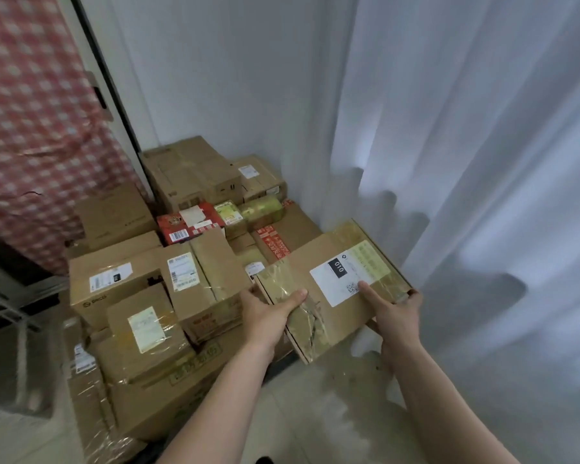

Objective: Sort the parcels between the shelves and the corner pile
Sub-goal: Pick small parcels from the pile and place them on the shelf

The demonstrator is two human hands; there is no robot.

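I grip a flat parcel (332,289) with both hands: left hand (268,309) clamped on its near-left edge, right hand (394,313) on its right edge, right of the pile (168,262).

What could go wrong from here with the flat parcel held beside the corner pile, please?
1. The left hand and right hand grip only the near edge of the flat parcel; its far end is unsupported and might tip.
2. The wrinkled tape under the left hand may be slippery.
3. Boxes in the corner pile lie tilted, so anything added could slide off.
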